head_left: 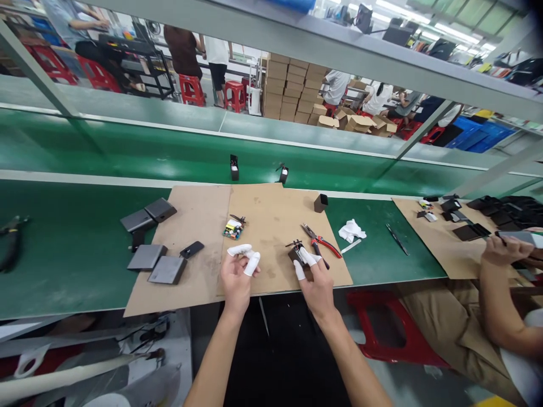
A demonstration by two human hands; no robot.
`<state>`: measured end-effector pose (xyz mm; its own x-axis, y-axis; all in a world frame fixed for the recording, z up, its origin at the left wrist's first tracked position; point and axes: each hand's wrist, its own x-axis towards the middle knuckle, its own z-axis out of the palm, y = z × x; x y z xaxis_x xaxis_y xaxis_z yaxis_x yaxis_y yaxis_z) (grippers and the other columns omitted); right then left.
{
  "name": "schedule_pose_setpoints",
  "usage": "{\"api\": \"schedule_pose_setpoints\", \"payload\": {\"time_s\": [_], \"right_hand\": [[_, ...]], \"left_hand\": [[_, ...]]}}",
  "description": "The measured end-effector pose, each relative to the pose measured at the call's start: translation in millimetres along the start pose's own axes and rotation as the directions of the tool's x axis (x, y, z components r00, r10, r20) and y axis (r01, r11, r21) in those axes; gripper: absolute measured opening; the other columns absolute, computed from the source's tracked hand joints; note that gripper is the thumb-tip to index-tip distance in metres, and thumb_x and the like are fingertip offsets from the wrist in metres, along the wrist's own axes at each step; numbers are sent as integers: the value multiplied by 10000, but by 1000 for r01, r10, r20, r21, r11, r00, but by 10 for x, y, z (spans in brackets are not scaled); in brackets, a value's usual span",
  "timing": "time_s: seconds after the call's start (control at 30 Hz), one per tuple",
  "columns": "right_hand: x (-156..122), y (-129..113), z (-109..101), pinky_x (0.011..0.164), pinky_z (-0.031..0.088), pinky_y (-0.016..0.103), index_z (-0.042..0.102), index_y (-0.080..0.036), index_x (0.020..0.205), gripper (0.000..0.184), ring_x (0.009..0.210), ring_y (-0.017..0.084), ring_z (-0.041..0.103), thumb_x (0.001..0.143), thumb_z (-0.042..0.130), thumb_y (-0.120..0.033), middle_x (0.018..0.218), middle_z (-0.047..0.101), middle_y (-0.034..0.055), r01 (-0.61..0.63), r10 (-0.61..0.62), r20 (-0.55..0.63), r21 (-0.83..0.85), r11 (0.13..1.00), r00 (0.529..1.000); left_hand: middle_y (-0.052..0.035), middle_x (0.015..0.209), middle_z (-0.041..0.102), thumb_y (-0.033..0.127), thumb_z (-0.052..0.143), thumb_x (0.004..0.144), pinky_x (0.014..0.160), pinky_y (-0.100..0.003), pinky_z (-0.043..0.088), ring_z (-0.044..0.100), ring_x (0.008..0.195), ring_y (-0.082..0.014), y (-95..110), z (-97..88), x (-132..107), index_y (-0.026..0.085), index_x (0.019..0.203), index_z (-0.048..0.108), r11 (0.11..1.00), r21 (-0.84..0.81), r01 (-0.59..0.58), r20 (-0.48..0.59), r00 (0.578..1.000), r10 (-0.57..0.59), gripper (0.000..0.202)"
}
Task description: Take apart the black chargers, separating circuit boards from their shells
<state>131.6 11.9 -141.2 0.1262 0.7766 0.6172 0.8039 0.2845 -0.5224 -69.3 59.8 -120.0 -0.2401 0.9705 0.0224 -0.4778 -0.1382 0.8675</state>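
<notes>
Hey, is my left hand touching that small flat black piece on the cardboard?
Apart. The head view shows a strip of bare cardboard between the left hand and the small flat black piece.

The right grip (pixel 318 287) holds a black case (pixel 293 256) near red-handled pliers (pixel 317 239).

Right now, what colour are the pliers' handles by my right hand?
The pliers have red and black handles, best seen in the head view.
</notes>
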Motion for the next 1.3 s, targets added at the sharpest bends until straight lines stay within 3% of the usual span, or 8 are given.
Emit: {"api": "schedule_pose_setpoints", "payload": {"time_s": [0.17,0.33,0.63,0.83,0.93,1.03,1.17,1.3], "right_hand": [[-14,25,3,960,655,386,744,-247,1333,291,1095,257,783,1055,668,-285,1176,773,116,-11,11,20,-14,1000,1000],[-55,43,34,943,680,407,616,-194,1484,481,1081,258,804,1032,723,-315,1194,812,121,-36,37,-61,6,999,997],[-34,22,37,1042,651,435,716,-240,1378,364,1165,255,780,1017,730,-283,1246,807,101,-5,11,-89,68,998,996],[53,-24,28,1111,594,501,807,-256,1227,336,1194,296,753,916,827,-383,1239,803,112,-312,323,20,326,892,946],[131,-81,-40,972,661,481,757,-230,1286,397,1097,269,777,965,762,-463,1207,804,117,-395,430,13,423,816,903],[234,-236,-194,873,691,409,686,-247,1362,408,1052,219,794,1042,653,-497,1272,788,102,-478,602,43,653,587,797],[380,-535,-448,969,674,297,753,-272,1255,337,1193,170,759,952,800,-413,1375,763,44,-407,757,322,910,-81,568],[495,-714,-591,966,660,206,776,-254,1243,261,1123,116,779,1007,725,-352,1396,760,39,-397,718,492,861,-318,492]], "left_hand": [[18,842,680,338,939,768,477,-185,470,623,565,-82,0,8,0,199,1031,697,1000,9,1,-1,1000,-1,384],[23,828,677,329,930,785,485,-181,475,624,564,-79,-19,-10,-2,198,1022,694,1000,20,-1,12,1000,1,359],[26,838,673,329,915,808,493,-184,479,622,575,-79,-17,-17,-12,202,1039,691,999,48,-6,28,1000,5,346],[12,910,692,327,915,808,491,-181,480,629,583,-72,-28,-11,-12,202,1043,694,998,55,-17,27,1000,16,346],[9,936,696,326,911,812,486,-183,478,633,580,-70,-28,-12,-5,203,1039,698,998,60,-23,20,1000,21,334],[17,890,687,327,899,826,482,-185,478,633,572,-76,-29,-20,-9,203,1030,704,997,69,-22,22,1000,21,308],[10,900,702,317,902,821,486,-188,487,638,579,-81,-66,-25,-12,203,1033,713,996,85,-36,17,999,35,305],[12,892,695,296,915,796,490,-187,485,639,593,-85,-64,14,84,205,1044,725,994,99,-35,20,999,33,326]]}}
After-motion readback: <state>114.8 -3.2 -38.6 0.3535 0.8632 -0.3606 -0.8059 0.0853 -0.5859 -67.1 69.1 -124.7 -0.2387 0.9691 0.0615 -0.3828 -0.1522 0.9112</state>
